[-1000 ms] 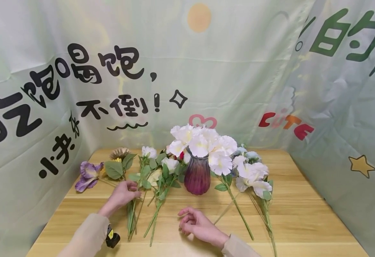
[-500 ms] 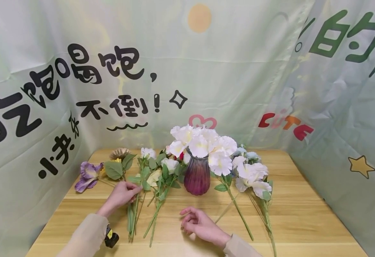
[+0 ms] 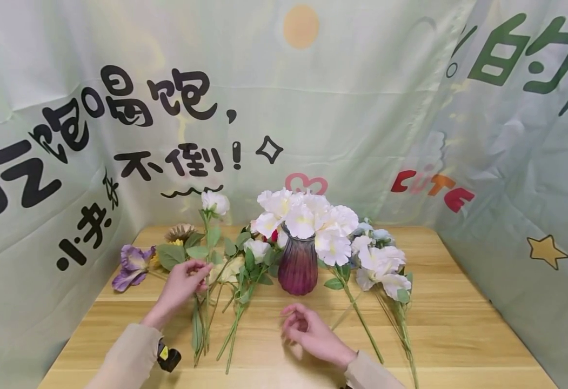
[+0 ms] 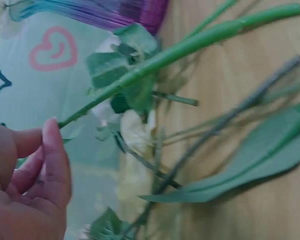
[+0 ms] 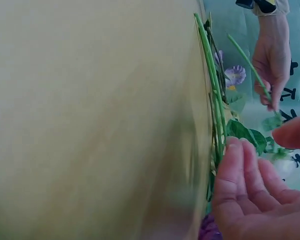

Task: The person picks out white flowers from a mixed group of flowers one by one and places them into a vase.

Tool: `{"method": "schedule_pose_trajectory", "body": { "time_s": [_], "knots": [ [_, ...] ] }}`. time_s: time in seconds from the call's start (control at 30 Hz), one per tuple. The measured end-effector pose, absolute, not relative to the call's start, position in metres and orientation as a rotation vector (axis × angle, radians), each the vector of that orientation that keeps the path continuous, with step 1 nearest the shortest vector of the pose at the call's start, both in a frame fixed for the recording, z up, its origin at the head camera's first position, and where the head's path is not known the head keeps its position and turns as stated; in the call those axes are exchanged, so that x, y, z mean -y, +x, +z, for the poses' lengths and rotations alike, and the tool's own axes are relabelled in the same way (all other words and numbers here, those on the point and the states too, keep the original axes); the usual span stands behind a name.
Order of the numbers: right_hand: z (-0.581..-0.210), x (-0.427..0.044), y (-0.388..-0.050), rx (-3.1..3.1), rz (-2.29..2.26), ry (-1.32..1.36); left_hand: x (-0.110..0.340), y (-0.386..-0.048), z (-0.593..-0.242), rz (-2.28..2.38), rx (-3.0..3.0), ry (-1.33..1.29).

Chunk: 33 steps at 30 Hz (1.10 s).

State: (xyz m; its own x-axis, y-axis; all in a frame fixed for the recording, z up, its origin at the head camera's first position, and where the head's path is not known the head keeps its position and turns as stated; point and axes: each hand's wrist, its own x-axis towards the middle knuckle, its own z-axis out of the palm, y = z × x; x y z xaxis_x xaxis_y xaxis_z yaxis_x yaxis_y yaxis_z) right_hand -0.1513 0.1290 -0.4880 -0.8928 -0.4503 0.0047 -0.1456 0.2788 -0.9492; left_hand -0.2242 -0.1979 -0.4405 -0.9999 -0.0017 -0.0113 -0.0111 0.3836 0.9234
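My left hand (image 3: 185, 285) pinches the green stem (image 4: 180, 54) of a white artificial rose (image 3: 215, 202) between thumb and fingertips. The rose is raised upright above the other flowers, its stem hanging down past the hand. My right hand (image 3: 313, 335) is held low in front of the vase, fingers loosely bent and holding nothing. In the right wrist view its fingers (image 5: 235, 175) and thumb are apart. The purple ribbed glass vase (image 3: 298, 267) stands at centre, with large white iris blooms (image 3: 308, 213) around its mouth.
Left lie a purple iris (image 3: 134, 267) and a beige flower (image 3: 181, 232). Leafy stems with a white rose (image 3: 257, 250) lie beside the vase. Pale irises (image 3: 383, 270) and blue flowers (image 3: 381, 235) lie right, stems toward me. A printed curtain (image 3: 361, 108) encloses the wooden table (image 3: 459, 335).
My left hand has lifted the white rose up from the bunch on the table, so its bloom now stands higher. My right hand has shifted slightly to the right.
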Motion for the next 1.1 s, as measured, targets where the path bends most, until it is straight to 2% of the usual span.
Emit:
{"method": "schedule_pose_trajectory", "body": {
  "time_s": [0.23,0.47,0.93,1.1],
  "knots": [
    [-0.478,-0.131,-0.157,-2.528,-1.605,-0.688,0.189,-0.223,-0.419,1.897,-2.652,0.035],
    [-0.460,-0.130,-0.167,-2.801,-1.557,-1.065,0.176,-0.219,-0.404,2.044,-2.683,0.141],
    [-0.392,-0.120,-0.185,-3.249,-1.014,-1.675,0.145,-0.215,-0.380,2.315,-2.600,0.293],
    [-0.371,-0.117,-0.196,-3.305,-0.738,-1.769,0.137,-0.218,-0.375,2.350,-2.595,0.348]
  ]
}}
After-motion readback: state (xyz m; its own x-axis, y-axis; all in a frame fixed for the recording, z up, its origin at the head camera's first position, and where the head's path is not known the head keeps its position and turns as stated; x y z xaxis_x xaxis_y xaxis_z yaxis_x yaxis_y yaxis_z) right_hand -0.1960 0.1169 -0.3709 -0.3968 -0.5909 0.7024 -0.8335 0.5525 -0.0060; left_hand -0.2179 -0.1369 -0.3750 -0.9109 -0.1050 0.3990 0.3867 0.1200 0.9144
